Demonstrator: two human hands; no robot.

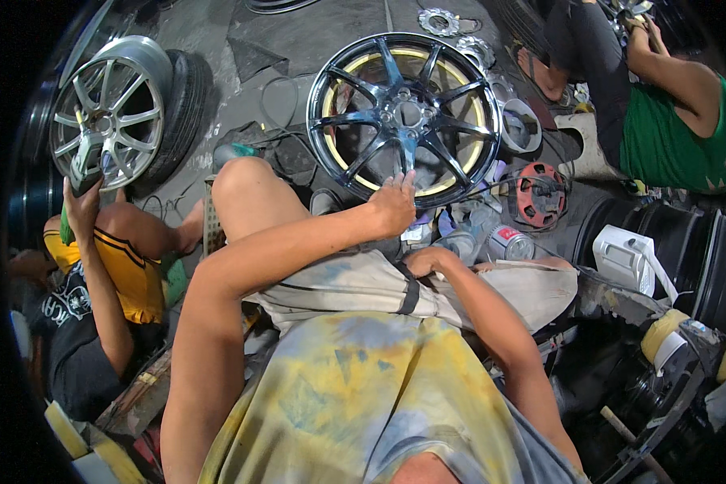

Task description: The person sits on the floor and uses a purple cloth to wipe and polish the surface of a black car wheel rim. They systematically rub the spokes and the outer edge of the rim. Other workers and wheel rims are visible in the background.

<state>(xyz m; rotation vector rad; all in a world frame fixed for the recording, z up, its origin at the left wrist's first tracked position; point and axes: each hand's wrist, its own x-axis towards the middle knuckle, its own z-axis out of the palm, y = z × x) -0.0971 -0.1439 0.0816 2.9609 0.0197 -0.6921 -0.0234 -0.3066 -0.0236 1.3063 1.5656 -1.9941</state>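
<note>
A dark, glossy multi-spoke car wheel point(407, 114) faces up in front of my knees, with a pale yellow ring showing behind its spokes. My left hand point(394, 203) lies over its near edge, fingers stretched out along the foot of a spoke; the thumb is hidden. Back at my lap, my right hand point(429, 260) rests by the dark strap on my pale shorts point(347, 286). Its fingers are mostly out of sight, so I cannot tell what they hold, if anything. Right of that hand stands an open metal can point(508, 242).
At left, a person holds a tool against a silver wheel point(109, 121) beside a tire point(187, 113). Another person in a green top point(673, 121) works at upper right. A red cable reel point(540, 195), a white boxy device point(623, 260) and loose cables lie around the right side.
</note>
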